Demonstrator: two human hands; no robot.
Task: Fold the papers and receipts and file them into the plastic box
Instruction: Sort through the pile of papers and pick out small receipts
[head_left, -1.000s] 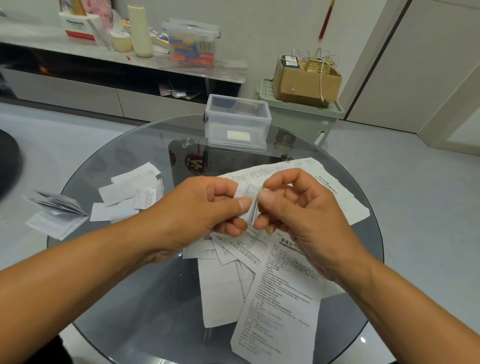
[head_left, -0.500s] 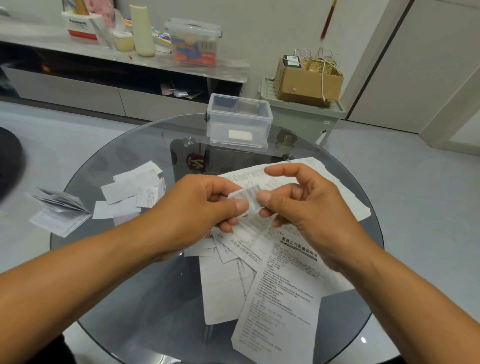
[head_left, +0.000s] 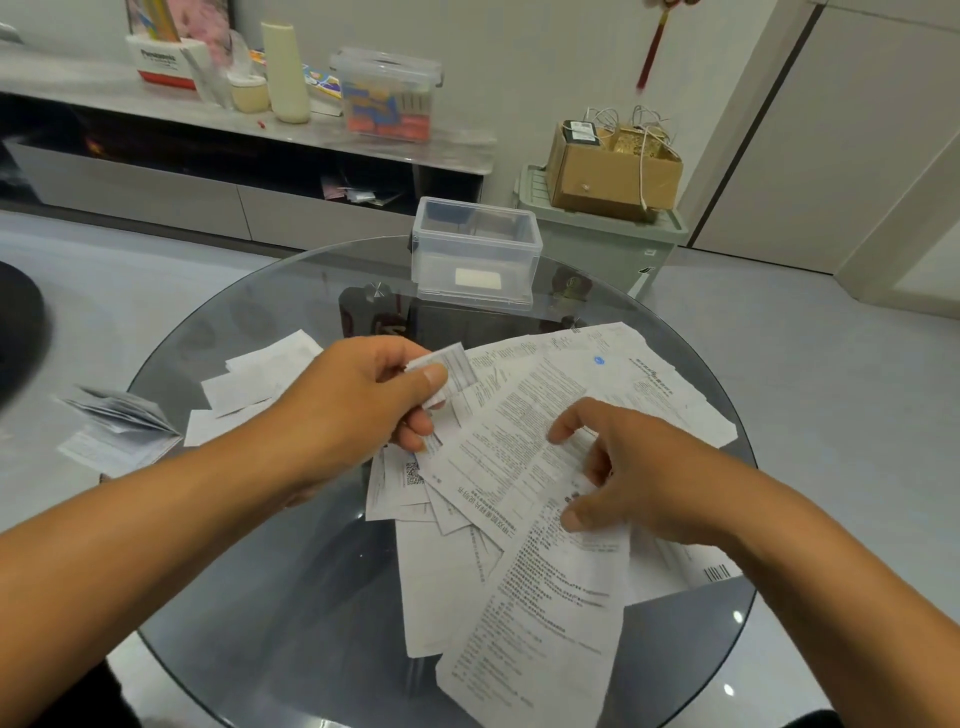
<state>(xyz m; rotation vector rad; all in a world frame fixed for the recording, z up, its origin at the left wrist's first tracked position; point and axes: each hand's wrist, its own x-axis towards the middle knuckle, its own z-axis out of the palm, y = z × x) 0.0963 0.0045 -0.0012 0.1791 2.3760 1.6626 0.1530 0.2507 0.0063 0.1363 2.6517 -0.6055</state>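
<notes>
The left hand (head_left: 358, 400) pinches a small folded receipt (head_left: 452, 370), and the right hand (head_left: 623, 467), fingers loosely spread, touches the spread papers (head_left: 524, 447).

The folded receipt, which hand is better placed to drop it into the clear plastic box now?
Left, probably. The left hand already pinches the folded receipt, with the open plastic box across the table beyond it. The right hand rests on the loose papers, holding none.
</notes>
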